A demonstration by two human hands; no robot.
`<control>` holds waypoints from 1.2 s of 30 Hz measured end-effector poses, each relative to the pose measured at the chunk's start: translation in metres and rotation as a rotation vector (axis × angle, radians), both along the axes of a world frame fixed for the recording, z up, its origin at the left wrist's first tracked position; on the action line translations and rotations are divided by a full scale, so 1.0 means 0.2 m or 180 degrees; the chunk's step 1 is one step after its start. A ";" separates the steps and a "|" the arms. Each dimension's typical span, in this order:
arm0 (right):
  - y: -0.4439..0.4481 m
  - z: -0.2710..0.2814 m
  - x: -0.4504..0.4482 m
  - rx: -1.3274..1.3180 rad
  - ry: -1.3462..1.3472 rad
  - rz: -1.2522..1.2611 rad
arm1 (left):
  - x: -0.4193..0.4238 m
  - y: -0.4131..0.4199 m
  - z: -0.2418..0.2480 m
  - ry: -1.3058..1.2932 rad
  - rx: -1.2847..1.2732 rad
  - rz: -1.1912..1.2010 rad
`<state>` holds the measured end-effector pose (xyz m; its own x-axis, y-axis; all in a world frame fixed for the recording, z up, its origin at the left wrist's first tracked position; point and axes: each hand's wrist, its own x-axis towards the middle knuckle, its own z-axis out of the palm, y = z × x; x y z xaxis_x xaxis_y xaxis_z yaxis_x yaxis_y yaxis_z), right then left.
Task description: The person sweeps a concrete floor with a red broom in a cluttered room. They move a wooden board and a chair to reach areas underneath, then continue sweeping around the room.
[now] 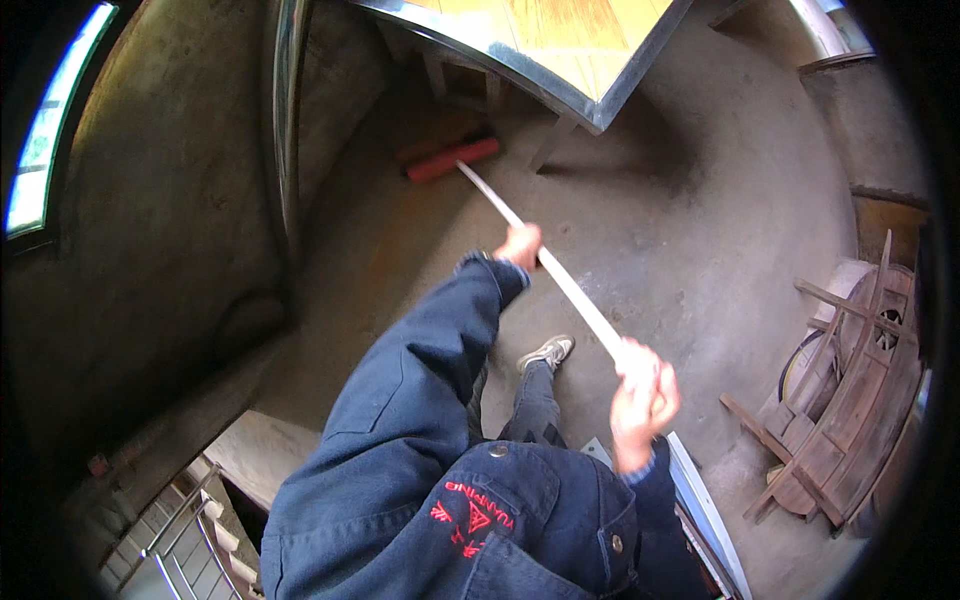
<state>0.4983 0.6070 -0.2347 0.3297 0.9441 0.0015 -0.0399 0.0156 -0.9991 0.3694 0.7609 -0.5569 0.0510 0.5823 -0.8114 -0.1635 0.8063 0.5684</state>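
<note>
A push broom with a long pale handle [581,296] slants across the view before me. My left hand [519,246] is closed around the handle about midway down, arm stretched forward. Near the handle's upper end, my right hand [642,401] grips it close to my body. The red broom head [451,159], slightly blurred, is at floor level close to the wall side, left of a table leg. Its bristles are too dark to make out. Under it is a grey concrete floor [637,247], darker towards the left.
A table with a yellow wood top [570,45] and a dark rim juts in overhead of the broom. Wooden frames [847,405] lean at the right. A metal railing [184,517] stands at lower left, a pole [285,112] by the wall, and a blue-white panel [705,510] beside me.
</note>
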 end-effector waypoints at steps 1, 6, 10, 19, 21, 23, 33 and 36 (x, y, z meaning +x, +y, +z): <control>-0.08 0.05 0.08 0.0104 -0.0247 0.0034 | 0.15 -0.08 0.19 -0.0207 -0.0338 0.0039; -0.34 0.37 0.33 0.0239 -0.0878 -0.0365 | 0.49 -0.45 0.64 -0.1208 -0.1020 -0.0536; -0.40 0.50 0.58 0.0078 -0.0980 -0.0062 | 0.43 -0.42 0.66 -0.1237 -0.1078 -0.1233; -0.83 0.73 1.07 -0.2406 -0.1763 -0.0765 | -0.27 0.77 0.21 -0.1490 -0.0100 0.2163; -0.58 0.85 0.83 -0.2371 -0.1151 -0.1049 | -0.40 1.02 0.16 -0.1493 0.0079 0.2314; -0.64 0.85 0.90 -0.2746 -0.0679 -0.1645 | -0.49 1.24 0.10 -0.1477 0.0134 0.2505; -0.58 0.92 0.98 -0.4961 -0.0824 -0.2243 | -0.68 1.91 0.00 -0.1783 0.0511 0.2424; -0.72 1.02 1.14 -0.5305 -0.0176 -0.1698 | -0.73 1.98 0.10 -0.1654 0.0012 0.2425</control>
<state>0.7265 0.4637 -0.0315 0.6101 -0.2536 -0.7506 -0.3409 -0.9392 0.0402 0.2227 1.1569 -0.5360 0.0102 0.6107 -0.7918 -0.8848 0.3744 0.2774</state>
